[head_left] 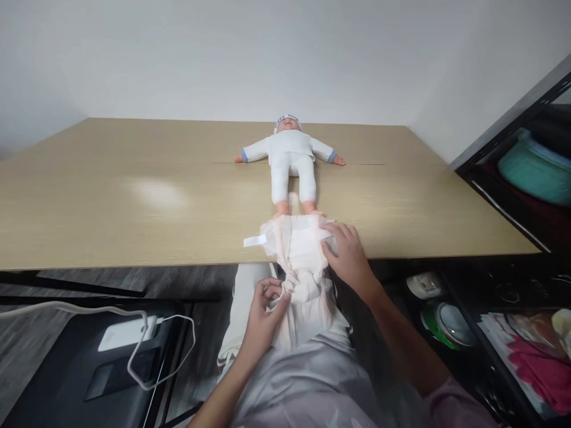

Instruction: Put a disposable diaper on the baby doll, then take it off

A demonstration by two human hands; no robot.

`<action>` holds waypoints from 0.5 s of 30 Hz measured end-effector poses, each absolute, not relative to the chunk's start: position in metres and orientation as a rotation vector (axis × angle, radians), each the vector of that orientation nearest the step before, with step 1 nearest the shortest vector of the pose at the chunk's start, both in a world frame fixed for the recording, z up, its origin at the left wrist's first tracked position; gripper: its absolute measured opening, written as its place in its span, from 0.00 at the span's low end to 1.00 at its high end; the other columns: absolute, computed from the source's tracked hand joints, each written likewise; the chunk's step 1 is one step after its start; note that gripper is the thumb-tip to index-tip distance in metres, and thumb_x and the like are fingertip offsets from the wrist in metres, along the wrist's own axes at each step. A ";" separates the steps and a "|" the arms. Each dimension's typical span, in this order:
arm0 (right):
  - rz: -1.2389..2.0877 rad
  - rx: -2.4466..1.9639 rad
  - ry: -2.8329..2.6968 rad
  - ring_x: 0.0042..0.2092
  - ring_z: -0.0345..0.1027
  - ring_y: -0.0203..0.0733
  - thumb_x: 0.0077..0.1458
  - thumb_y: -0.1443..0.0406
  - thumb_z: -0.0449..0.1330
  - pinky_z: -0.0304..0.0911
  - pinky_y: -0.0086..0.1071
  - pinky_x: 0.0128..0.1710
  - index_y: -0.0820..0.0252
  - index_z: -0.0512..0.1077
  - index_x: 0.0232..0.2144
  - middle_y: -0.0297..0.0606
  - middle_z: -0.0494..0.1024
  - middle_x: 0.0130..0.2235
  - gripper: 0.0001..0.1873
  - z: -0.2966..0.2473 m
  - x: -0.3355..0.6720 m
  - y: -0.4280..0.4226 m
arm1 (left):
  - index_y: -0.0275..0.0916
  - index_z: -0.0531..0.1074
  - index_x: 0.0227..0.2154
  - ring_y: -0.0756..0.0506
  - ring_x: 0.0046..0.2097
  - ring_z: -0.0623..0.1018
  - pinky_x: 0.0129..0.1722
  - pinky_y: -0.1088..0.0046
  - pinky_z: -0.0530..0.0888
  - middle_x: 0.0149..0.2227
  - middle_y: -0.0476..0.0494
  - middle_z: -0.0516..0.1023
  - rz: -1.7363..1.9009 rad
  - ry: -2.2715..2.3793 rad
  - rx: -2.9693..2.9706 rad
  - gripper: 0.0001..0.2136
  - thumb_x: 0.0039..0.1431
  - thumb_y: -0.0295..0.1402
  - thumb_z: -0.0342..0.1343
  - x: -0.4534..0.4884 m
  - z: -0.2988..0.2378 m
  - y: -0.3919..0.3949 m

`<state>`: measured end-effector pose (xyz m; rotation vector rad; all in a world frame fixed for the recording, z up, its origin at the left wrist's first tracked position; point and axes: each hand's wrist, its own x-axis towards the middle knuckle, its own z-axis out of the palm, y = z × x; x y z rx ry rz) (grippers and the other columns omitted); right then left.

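Observation:
A white disposable diaper (306, 244) lies unfolded at the table's front edge, its lower half hanging over toward my lap. My left hand (263, 312) pinches the gathered edge of its lower part between thumb and fingers. My right hand (345, 252) has thumb and fingers on the upper right wing. On the left side a white fastening tab (254, 241) sticks out flat. Just beyond the diaper a baby doll (292, 148) lies on its back in a white suit with blue cuffs, arms spread, feet close to the diaper's top edge.
The wooden table (178, 226) reaches to a white wall. Lower left, a black seat (49, 368) bears a white power bank (127, 334) with a cable and a dark phone. To the right are dark shelves with a teal container (535, 169), tins and pink cloth (537, 368).

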<state>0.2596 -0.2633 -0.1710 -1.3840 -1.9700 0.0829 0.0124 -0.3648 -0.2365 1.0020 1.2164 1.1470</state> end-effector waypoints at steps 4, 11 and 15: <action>0.159 -1.390 -1.926 0.52 0.75 0.58 0.66 0.69 0.58 0.70 0.50 0.56 0.57 0.79 0.49 0.47 0.84 0.49 0.13 -0.176 0.269 -0.239 | 0.42 0.71 0.51 0.44 0.46 0.76 0.50 0.69 0.67 0.39 0.47 0.78 1.160 1.220 1.019 0.26 0.64 0.56 0.70 0.011 -0.242 -0.366; 0.121 -1.497 -1.606 0.50 0.76 0.56 0.72 0.61 0.56 0.72 0.53 0.57 0.58 0.77 0.53 0.50 0.84 0.50 0.14 -0.178 0.292 -0.245 | 0.42 0.73 0.50 0.44 0.46 0.76 0.51 0.68 0.69 0.39 0.46 0.79 1.144 1.224 1.034 0.25 0.64 0.55 0.71 0.012 -0.239 -0.371; -0.015 -1.463 -1.796 0.61 0.71 0.61 0.74 0.63 0.56 0.65 0.60 0.67 0.58 0.77 0.60 0.53 0.81 0.58 0.18 -0.159 0.268 -0.273 | 0.44 0.74 0.52 0.43 0.45 0.78 0.52 0.67 0.71 0.40 0.46 0.80 1.132 1.301 1.222 0.17 0.70 0.47 0.67 0.012 -0.230 -0.375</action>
